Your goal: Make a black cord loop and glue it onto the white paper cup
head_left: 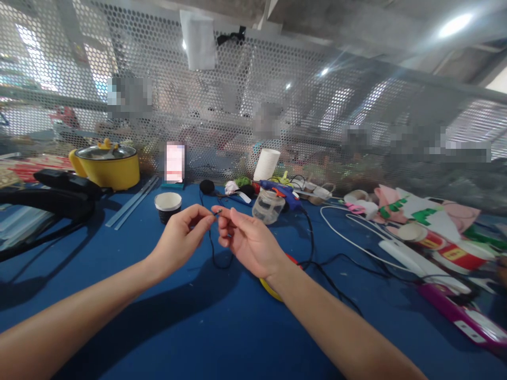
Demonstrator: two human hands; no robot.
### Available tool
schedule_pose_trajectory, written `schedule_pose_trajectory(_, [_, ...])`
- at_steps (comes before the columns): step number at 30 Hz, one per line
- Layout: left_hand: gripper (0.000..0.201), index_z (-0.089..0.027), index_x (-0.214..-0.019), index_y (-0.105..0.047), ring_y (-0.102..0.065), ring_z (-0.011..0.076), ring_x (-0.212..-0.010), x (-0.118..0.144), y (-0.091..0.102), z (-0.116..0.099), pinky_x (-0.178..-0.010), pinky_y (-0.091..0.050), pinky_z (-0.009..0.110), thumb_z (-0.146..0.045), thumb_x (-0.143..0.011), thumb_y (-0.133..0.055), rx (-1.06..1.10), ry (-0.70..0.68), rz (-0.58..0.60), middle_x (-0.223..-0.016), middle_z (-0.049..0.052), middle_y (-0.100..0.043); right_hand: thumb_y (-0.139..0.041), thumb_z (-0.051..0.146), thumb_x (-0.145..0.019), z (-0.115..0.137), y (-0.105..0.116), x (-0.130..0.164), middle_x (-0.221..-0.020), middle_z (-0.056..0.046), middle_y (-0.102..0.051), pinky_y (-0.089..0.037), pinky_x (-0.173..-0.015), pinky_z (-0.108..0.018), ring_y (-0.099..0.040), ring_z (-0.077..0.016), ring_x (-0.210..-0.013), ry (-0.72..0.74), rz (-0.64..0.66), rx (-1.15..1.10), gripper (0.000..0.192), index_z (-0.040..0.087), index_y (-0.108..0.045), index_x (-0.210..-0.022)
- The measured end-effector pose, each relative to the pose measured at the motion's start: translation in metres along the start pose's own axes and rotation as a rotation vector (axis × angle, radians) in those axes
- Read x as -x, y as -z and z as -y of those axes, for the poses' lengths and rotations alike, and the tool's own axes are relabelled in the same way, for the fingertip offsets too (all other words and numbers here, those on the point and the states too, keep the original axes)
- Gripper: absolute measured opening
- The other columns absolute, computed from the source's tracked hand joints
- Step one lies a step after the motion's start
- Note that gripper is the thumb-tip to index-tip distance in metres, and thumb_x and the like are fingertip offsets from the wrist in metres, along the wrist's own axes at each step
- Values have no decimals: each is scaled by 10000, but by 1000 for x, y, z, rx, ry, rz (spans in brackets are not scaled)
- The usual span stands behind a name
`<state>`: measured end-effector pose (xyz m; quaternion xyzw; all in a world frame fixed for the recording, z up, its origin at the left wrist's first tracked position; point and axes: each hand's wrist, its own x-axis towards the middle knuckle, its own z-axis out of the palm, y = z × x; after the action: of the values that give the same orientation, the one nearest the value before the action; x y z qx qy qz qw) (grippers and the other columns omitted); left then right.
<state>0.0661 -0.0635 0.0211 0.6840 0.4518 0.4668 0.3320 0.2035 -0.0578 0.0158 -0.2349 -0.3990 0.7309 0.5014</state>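
One blue cloth-covered counter (166, 327) carries one yellow lidded pot (106, 166) and one white paper cup (167, 205). Above the counter, nearer than the cup, left hand (180, 240) and right hand (247, 240) together pinch one thin black thread (218, 212) between fingertips.

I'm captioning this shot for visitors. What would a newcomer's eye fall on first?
Two bare hands meet mid-frame above the blue table, left hand and right hand pinching a thin black thread between their fingers. Behind on the left stands a yellow pot; a blue glue gun lies beyond.
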Motion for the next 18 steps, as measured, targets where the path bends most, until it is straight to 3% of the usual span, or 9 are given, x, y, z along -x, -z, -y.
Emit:
schedule_pose_trajectory(10, [128,-146,-707,-535,-414,53,-468,-1,-1,5,-439,-338,181,-247,-764,-482,-101,-49,-33,-613,-28,-514,-612,325,-678,-5,1,-1,-644,12,-511,-340,-484,-198,-437,-62,-550,46,-75,88,212,149,-656,-788])
schedule_pose_trajectory(15, [108,-149,-693,-518,-419,53,-453,3,-4,6,-441,-348,182,-241,-746,-496,-115,-34,-4,-605,-28,-519,-648,302,-637,-10,2,-3,-577,28,-518,-339,-479,-210,-430,-57,-495,151,-177,268,172,145,-628,-704])
schedule_pose_trajectory(18, [129,-151,-671,-504,-412,52,-426,3,-5,3,-418,-336,183,-257,-744,-496,-98,29,50,-560,-44,-482,-610,307,-677,-11,5,-2,-536,34,-503,-338,-475,-218,-420,-62,-473,274,-202,487,163,144,-606,-688])
